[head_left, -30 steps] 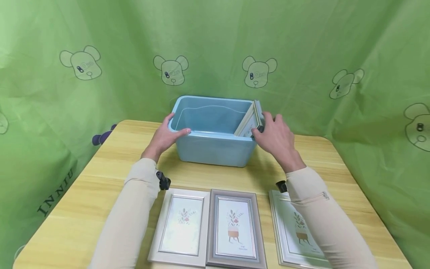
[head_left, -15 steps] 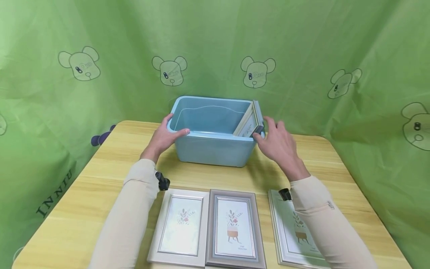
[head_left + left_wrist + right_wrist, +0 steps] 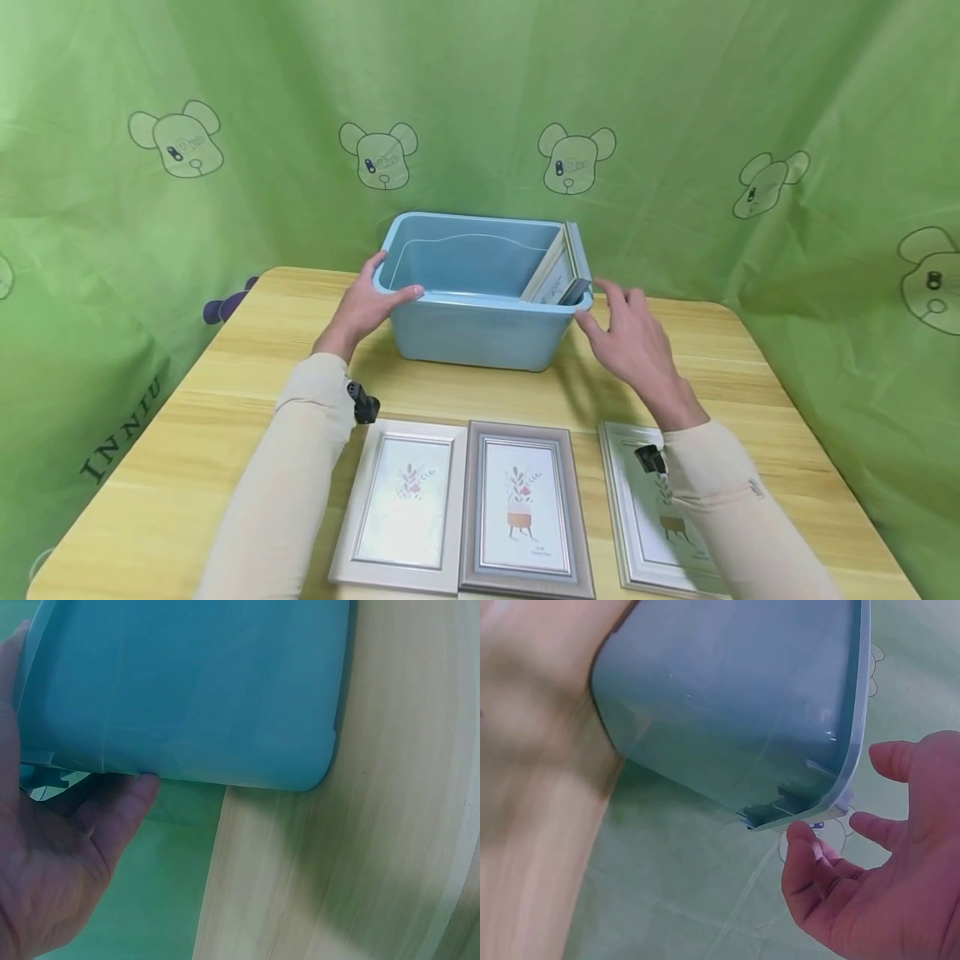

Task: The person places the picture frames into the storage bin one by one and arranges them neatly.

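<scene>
A light blue plastic bin [image 3: 480, 335] stands on the wooden table. My left hand [image 3: 358, 310] grips its left end, thumb along the front rim and fingers at the side; in the left wrist view the left hand [image 3: 64, 862] is at the bin's rim. Two picture frames stand leaning inside the bin's right end: one with a pale border [image 3: 547, 271] and a grey one [image 3: 577, 262] whose top sticks above the rim. My right hand [image 3: 636, 343] is spread beside the right front corner, holding nothing; its fingertips [image 3: 799, 832] are right by the rim in the right wrist view.
Three picture frames lie face up in front of the bin: a white one [image 3: 371, 500], a grey-brown one [image 3: 471, 508] and a silvery-white one [image 3: 626, 517] partly under my right forearm. A green curtain [image 3: 480, 100] with bear heads hangs behind. Something purple [image 3: 225, 308] shows past the left edge.
My right hand has let go of the grey picture frame and drawn back to the right and toward me. The frame now leans against the bin's right end. My left hand stays put.
</scene>
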